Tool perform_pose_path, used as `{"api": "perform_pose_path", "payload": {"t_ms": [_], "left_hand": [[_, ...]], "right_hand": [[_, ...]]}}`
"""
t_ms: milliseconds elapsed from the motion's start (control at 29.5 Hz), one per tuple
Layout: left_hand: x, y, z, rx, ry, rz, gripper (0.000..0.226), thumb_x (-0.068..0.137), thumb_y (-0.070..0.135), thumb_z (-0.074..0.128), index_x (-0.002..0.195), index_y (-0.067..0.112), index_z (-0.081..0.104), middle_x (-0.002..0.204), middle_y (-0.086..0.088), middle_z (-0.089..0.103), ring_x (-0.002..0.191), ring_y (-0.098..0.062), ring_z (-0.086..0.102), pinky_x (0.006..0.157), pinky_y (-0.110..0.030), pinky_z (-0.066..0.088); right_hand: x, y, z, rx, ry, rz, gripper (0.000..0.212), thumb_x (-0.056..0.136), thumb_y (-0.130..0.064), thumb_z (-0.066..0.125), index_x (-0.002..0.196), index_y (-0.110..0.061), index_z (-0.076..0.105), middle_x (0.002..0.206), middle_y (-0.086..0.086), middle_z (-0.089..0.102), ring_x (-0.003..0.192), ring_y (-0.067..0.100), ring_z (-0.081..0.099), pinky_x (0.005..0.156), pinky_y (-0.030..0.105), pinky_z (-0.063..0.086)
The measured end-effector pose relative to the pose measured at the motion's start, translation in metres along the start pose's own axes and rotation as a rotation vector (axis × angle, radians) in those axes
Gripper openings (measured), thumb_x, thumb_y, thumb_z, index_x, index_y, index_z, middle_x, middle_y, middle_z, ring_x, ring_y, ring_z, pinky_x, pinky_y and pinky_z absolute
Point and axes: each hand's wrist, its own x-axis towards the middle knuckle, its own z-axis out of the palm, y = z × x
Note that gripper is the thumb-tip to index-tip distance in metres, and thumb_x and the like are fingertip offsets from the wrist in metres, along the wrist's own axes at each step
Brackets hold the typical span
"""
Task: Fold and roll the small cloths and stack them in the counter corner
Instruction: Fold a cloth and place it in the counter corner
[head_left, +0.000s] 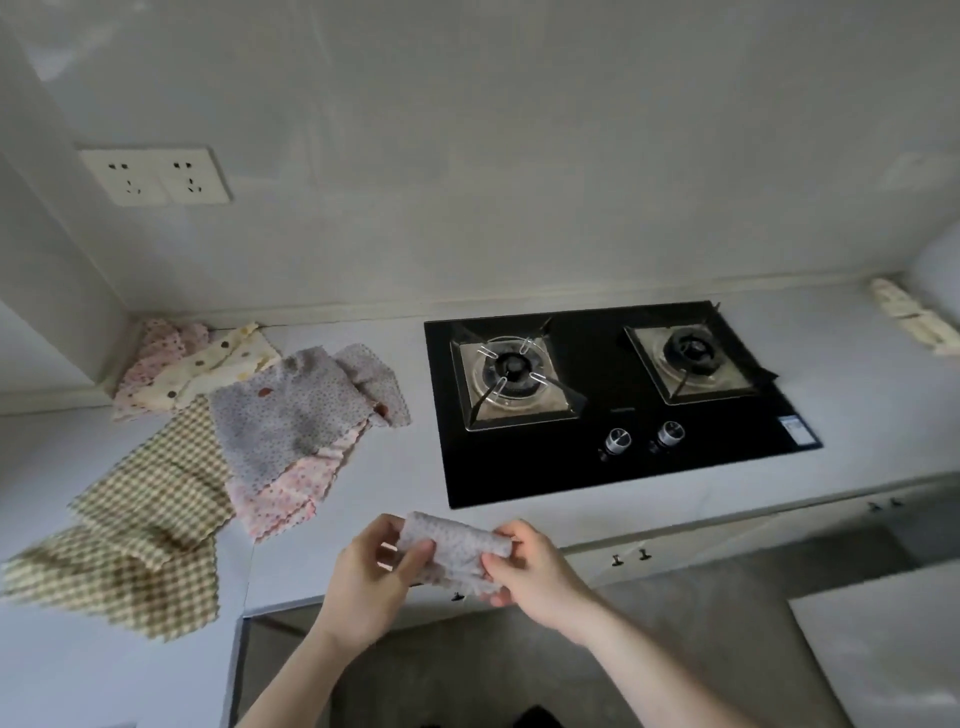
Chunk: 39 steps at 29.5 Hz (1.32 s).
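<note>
A small grey dotted cloth, folded into a thick bundle, hangs above the counter's front edge. My left hand grips its left end and my right hand pinches its right end. On the counter to the left lies a loose pile: a grey dotted cloth, a pink floral cloth under it, and a green checked cloth spread toward the front. In the back left corner lie a cream spotted cloth and a pink spotted cloth.
A black two-burner gas hob with two knobs fills the counter's middle right. A double wall socket sits above the corner. A pale cloth lies at the far right. Cabinet handles show below the counter edge.
</note>
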Motion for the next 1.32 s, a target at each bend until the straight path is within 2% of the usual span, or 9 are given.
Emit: {"api": "perform_pose_path", "payload": {"t_ms": [169,372,542,677,779,914,1049,1219,1320], "left_hand": [[0.005,0.051,-0.002,0.056,-0.139,0.079,0.015,0.095,0.028,0.071,0.091,0.014,0.069,0.084,-0.002,0.075,0.075,-0.018,0.072,0.066,-0.029,0.057],[0.021,0.113,0.038,0.098,-0.264,0.160,0.024,0.096,0.023,0.069,0.084,0.006,0.060,0.065,0.015,0.067,0.061,0.000,0.063,0.054,-0.012,0.044],[0.033,0.155,0.090,0.179,-0.320,0.238,0.022,0.096,0.033,0.070,0.086,0.014,0.063,0.072,0.007,0.068,0.067,-0.013,0.066,0.061,-0.029,0.054],[0.043,0.187,0.145,0.233,-0.361,0.324,0.026,0.094,0.037,0.071,0.084,0.014,0.063,0.078,-0.009,0.066,0.073,-0.030,0.066,0.064,-0.045,0.056],[0.045,0.217,0.211,0.297,-0.396,0.387,0.018,0.094,0.033,0.070,0.085,0.019,0.065,0.080,-0.004,0.069,0.073,-0.025,0.068,0.065,-0.045,0.057],[0.039,0.257,0.312,0.318,-0.465,0.405,0.013,0.092,0.033,0.070,0.086,0.022,0.066,0.082,-0.001,0.071,0.078,-0.023,0.070,0.069,-0.049,0.059],[0.031,0.287,0.397,0.314,-0.487,0.414,0.008,0.091,0.030,0.071,0.086,0.025,0.067,0.080,0.004,0.072,0.077,-0.018,0.070,0.070,-0.041,0.059],[0.042,0.308,0.462,0.342,-0.486,0.354,0.005,0.090,0.027,0.070,0.088,0.031,0.069,0.081,0.008,0.073,0.078,-0.011,0.069,0.071,-0.031,0.057],[0.059,0.318,0.486,0.386,-0.488,0.324,0.008,0.091,0.024,0.066,0.092,0.031,0.070,0.083,0.007,0.074,0.079,-0.010,0.069,0.066,-0.023,0.055]], "right_hand": [[-0.037,-0.021,-0.023,0.029,0.132,-0.062,0.018,0.096,-0.019,0.068,0.112,-0.022,0.059,0.108,0.003,0.073,0.091,0.016,0.075,0.075,0.030,0.062],[-0.063,-0.037,-0.076,0.131,0.281,-0.092,0.028,0.093,-0.026,0.072,0.119,-0.025,0.063,0.116,-0.004,0.071,0.100,0.010,0.073,0.075,0.024,0.061],[-0.084,-0.030,-0.134,0.173,0.376,-0.100,0.031,0.091,-0.033,0.074,0.120,-0.027,0.064,0.116,-0.008,0.071,0.100,0.009,0.072,0.074,0.022,0.059],[-0.103,-0.019,-0.185,0.163,0.468,-0.144,0.023,0.093,-0.030,0.073,0.115,-0.024,0.066,0.109,-0.004,0.074,0.092,0.011,0.073,0.072,0.022,0.059],[-0.123,-0.004,-0.247,0.106,0.565,-0.163,0.017,0.095,-0.029,0.071,0.110,-0.023,0.067,0.101,-0.005,0.074,0.087,0.011,0.073,0.070,0.022,0.058],[-0.154,0.025,-0.345,0.098,0.655,-0.153,0.012,0.094,-0.023,0.072,0.104,-0.019,0.068,0.087,-0.002,0.073,0.070,0.008,0.068,0.062,0.023,0.055],[-0.170,0.059,-0.431,0.096,0.697,-0.132,0.009,0.091,-0.020,0.075,0.097,-0.016,0.069,0.074,-0.007,0.071,0.064,0.001,0.067,0.060,0.022,0.053],[-0.163,0.076,-0.504,0.119,0.650,-0.126,0.006,0.091,-0.019,0.075,0.094,-0.018,0.069,0.075,-0.004,0.074,0.063,0.009,0.065,0.055,0.023,0.047],[-0.149,0.079,-0.532,0.094,0.649,-0.123,0.007,0.089,-0.018,0.075,0.094,-0.018,0.070,0.078,-0.004,0.075,0.066,0.010,0.068,0.057,0.024,0.051]]}}
